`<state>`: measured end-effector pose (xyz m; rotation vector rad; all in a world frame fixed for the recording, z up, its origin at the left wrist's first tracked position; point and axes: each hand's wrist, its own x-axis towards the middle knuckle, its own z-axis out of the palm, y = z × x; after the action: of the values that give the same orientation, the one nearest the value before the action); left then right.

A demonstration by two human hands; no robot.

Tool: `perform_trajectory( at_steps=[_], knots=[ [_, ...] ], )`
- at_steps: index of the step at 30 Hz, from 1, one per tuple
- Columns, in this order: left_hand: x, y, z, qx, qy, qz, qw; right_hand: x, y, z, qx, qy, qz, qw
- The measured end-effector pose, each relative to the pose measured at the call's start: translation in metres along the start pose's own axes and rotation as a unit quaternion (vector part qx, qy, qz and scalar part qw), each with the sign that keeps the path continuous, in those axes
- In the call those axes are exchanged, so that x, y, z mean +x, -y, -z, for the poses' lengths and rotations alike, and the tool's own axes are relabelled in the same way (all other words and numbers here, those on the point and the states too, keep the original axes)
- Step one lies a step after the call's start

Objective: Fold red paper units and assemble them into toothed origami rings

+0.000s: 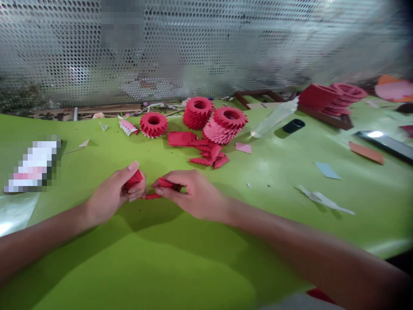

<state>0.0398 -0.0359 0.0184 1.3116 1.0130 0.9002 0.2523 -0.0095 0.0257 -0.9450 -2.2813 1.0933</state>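
My left hand (118, 189) is closed around a folded red paper piece (134, 178), its thumb pressed along the top. Just to its right, my right hand (185, 191) pinches another red paper piece (166, 182) between thumb and fingers. A thin red strip (152, 196) shows low between the hands; which hand holds it, I cannot tell. Beyond the hands lie loose folded red pieces (211, 156) and a red paper stack (181, 138). Behind them stand a small red paper ring (153, 125), a red ring stack (197, 114) and a red and pink one (225, 125).
On the green table (155, 262), a clear bottle (274, 117), a black cap (294, 125) and white scraps (324, 201) lie to the right. Red curved paper shapes (332, 98) sit at the back right. A perforated metal panel (200, 51) rises behind.
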Motion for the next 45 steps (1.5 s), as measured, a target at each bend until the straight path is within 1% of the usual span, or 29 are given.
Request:
perform_trajectory(
  at_steps=[5, 8, 10, 12, 14, 16, 18, 22, 25, 28, 30, 31, 35, 37, 41, 45],
  knots=[
    [0.000, 0.000, -0.002, -0.012, -0.004, 0.007, 1.000, -0.001, -0.002, -0.001, 0.012, 0.018, 0.011, 1.000],
    [0.001, 0.000, 0.000, -0.037, -0.012, 0.006, 0.999, -0.001, -0.003, -0.002, 0.029, 0.016, -0.010, 0.999],
    [0.003, 0.000, 0.003, -0.039, -0.032, 0.001, 0.999, -0.001, -0.003, -0.001, 0.042, 0.013, -0.028, 0.999],
    [0.004, 0.001, 0.007, 0.007, -0.073, -0.013, 0.997, -0.001, -0.004, 0.001, 0.062, 0.013, -0.046, 0.997],
    [0.004, 0.001, 0.010, 0.106, -0.112, -0.041, 0.987, -0.001, -0.005, 0.003, 0.082, 0.016, -0.064, 0.994],
    [0.004, 0.003, 0.011, 0.213, -0.123, -0.074, 0.966, -0.001, -0.006, 0.005, 0.088, 0.011, -0.079, 0.993],
    [0.002, 0.004, 0.010, 0.286, -0.123, -0.093, 0.946, -0.001, -0.006, 0.006, 0.096, 0.003, -0.094, 0.991],
    [0.001, 0.004, 0.006, 0.347, -0.140, -0.083, 0.924, -0.002, -0.005, 0.004, 0.159, -0.011, -0.133, 0.978],
    [0.003, 0.005, 0.006, 0.376, -0.140, -0.093, 0.911, -0.002, -0.006, 0.002, 0.212, 0.005, -0.138, 0.967],
    [0.005, 0.007, 0.009, 0.398, -0.129, -0.115, 0.901, -0.001, -0.008, 0.001, 0.222, 0.028, -0.136, 0.965],
    [0.006, 0.009, 0.012, 0.434, -0.116, -0.130, 0.884, -0.001, -0.008, 0.001, 0.213, 0.039, -0.141, 0.966],
    [0.006, 0.010, 0.013, 0.460, -0.110, -0.138, 0.870, -0.001, -0.008, 0.001, 0.208, 0.045, -0.145, 0.966],
    [0.006, 0.011, 0.014, 0.564, -0.108, -0.202, 0.794, 0.000, -0.007, 0.001, 0.197, 0.059, -0.156, 0.966],
    [0.006, 0.012, 0.014, 0.586, -0.111, -0.240, 0.766, 0.000, -0.007, 0.002, 0.191, 0.062, -0.156, 0.967],
    [0.006, 0.013, 0.013, 0.599, -0.095, -0.288, 0.741, 0.000, -0.007, 0.003, 0.179, 0.076, -0.152, 0.969],
    [0.005, 0.014, 0.014, 0.606, -0.096, -0.325, 0.720, -0.001, -0.007, 0.003, 0.183, 0.084, -0.152, 0.968]
  ],
)
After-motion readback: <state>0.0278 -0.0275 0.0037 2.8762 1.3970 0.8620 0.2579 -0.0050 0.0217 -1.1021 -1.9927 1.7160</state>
